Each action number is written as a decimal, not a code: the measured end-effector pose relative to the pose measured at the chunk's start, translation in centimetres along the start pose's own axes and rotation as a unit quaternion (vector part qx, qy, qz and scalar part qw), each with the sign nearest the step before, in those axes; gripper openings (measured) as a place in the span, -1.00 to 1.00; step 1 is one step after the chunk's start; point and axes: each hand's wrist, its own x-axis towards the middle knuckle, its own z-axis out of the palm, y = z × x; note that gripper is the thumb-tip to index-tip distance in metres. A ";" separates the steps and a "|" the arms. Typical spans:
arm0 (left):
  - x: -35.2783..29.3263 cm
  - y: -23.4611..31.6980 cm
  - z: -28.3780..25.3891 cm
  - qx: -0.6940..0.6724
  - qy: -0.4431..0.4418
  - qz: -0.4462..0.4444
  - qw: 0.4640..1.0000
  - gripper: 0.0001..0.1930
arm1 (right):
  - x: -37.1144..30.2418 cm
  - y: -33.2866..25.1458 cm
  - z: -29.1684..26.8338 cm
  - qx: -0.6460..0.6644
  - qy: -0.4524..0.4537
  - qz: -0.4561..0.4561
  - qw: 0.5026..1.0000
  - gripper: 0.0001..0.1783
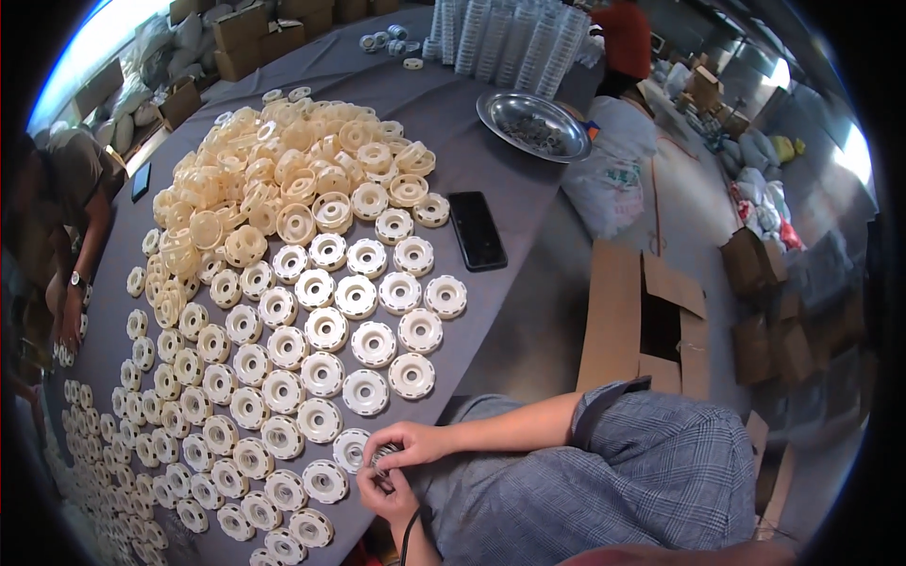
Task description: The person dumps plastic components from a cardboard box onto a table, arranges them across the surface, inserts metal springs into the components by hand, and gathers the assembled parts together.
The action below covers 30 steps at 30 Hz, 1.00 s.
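Observation:
My right hand point(408, 443) reaches in from the right, its fingers closed on a small grey metal coil point(384, 454). Just below it, my left hand point(392, 498) has curled fingers pinching at the same coil; a dark cord circles that wrist. The coil is partly covered by my fingers, so its full shape is hidden. Both hands are at the table's near edge, beside a round cream plastic wheel-like part point(351, 450). Rows of similar parts point(319, 420) lie flat across the grey cloth, some with a coil visible in the centre.
A heap of cream plastic rings point(274, 170) covers the far part of the grey tablecloth point(491, 212). A black phone point(478, 231), a metal bowl of small grey pieces point(534, 127) and stacked clear trays point(505, 42) stand beyond. Another person's hand point(71, 321) works at left. An open carton point(651, 321) sits right.

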 end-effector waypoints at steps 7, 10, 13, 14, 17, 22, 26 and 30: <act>0.4 0.5 -0.3 -0.019 -0.056 0.008 0.998 -0.77 | -0.1 -0.6 -0.2 0.003 -0.023 0.030 0.999 -0.82; 0.3 -1.0 -0.1 -0.069 -0.066 0.048 0.994 -0.74 | 0.0 -0.3 -0.3 0.131 0.046 0.095 0.986 -0.81; 0.3 -0.4 -0.4 -0.078 -0.052 0.016 0.995 -0.72 | 0.4 -0.4 -1.1 0.183 0.043 0.091 0.978 -0.83; 0.3 -0.3 -0.6 -0.070 -0.048 0.017 0.996 -0.73 | 0.3 -0.6 -1.2 0.186 0.020 0.107 0.976 -0.83; 0.3 0.6 -0.5 -0.029 -0.029 0.059 0.997 -0.59 | 0.1 0.8 -0.4 0.086 -0.025 0.053 0.995 -0.82; -0.4 0.5 -0.8 0.056 0.007 0.107 0.993 -0.65 | -0.2 -0.7 -0.1 -0.112 -0.066 0.050 0.990 -0.79; -0.3 -0.3 0.4 0.082 0.018 0.150 0.985 -0.64 | -0.5 -1.3 -1.0 -0.084 -0.021 0.090 0.992 -0.82; 0.0 0.8 0.5 0.070 0.042 0.129 0.988 -0.60 | -0.1 -1.0 -1.4 -0.041 0.023 0.087 0.995 -0.83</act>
